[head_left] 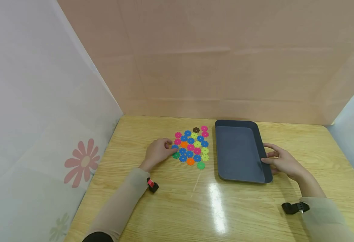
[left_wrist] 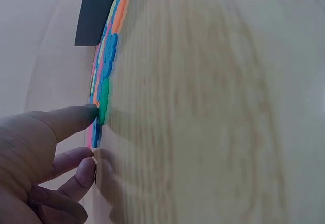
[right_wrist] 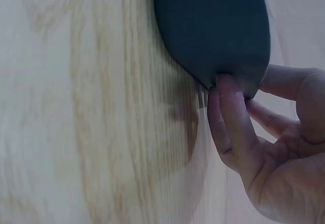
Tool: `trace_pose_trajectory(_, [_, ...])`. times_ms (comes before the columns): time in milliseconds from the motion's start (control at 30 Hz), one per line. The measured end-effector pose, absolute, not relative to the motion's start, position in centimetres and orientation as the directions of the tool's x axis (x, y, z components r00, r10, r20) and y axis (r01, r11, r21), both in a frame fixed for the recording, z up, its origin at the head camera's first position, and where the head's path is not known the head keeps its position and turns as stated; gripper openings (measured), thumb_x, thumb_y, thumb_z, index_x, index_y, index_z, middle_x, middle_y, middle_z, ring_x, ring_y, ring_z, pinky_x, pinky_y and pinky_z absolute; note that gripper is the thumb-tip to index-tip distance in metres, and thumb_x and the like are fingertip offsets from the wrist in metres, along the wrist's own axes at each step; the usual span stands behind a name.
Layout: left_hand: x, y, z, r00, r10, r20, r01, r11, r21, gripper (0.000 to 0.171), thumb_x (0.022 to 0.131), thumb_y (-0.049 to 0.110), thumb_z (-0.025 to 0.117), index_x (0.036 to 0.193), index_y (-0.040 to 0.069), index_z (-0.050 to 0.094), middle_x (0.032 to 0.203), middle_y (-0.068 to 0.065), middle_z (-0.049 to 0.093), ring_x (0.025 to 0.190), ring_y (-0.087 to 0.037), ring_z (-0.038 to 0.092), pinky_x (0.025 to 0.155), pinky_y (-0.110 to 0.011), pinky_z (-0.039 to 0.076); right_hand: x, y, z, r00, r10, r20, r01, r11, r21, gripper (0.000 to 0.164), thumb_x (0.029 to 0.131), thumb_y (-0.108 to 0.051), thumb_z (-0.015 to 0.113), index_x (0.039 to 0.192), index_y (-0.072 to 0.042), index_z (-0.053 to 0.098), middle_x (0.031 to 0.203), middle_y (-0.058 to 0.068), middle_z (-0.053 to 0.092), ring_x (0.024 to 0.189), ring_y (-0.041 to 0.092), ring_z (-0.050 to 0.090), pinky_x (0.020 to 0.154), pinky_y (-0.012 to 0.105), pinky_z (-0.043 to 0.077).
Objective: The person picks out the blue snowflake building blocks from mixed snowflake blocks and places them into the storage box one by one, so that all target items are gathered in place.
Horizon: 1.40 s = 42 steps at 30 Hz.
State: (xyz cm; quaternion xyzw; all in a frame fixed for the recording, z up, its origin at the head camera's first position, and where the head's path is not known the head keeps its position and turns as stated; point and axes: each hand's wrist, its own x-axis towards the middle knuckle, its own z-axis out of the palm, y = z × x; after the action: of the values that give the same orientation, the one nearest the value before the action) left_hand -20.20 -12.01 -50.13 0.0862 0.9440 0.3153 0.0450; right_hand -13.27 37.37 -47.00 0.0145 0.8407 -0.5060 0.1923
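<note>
A flat group of flower-shaped plastic discs (head_left: 190,147) in blue, pink, yellow, orange, green and brown lies on the wooden table. At the group's left edge is my left hand (head_left: 159,152), its thumb (left_wrist: 81,118) touching the discs by a green one (left_wrist: 103,102). The other fingers of that hand bend loosely near the table surface. To the right of the discs stands a dark grey rectangular tray (head_left: 238,153) with nothing in it. My right hand (head_left: 284,164) holds the tray's right rim, thumb (right_wrist: 233,104) on one side and fingers on the other.
Behind the table (head_left: 177,208) rises a pinkish-brown covered wall (head_left: 195,67). A white sheet with printed flowers (head_left: 85,162) hangs at the left. A pale panel (head_left: 353,134) stands at the right. A narrow strip of table separates the discs from the tray.
</note>
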Motion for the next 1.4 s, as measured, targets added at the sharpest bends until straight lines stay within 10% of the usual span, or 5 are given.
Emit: trace_pose_trajectory(1400, [-20.1, -10.5, -50.6, -0.981, 0.193, -0.022, 0.133, 0.749, 0.649, 0.025, 0.092, 0.027, 0.081, 0.109, 0.015, 0.067, 0.096, 0.002, 0.065, 0.085, -0.017, 0.061, 0.076, -0.038, 0.051, -13.3, 37.8, -47.3, -0.918, -0.191, -0.348, 0.235, 0.444, -0.865, 0.083, 0.105, -0.016, 0.064, 0.166, -0.006, 0.010, 0.143, 0.044, 0.037, 0.096, 0.032, 0.072, 0.072, 0.046, 0.061])
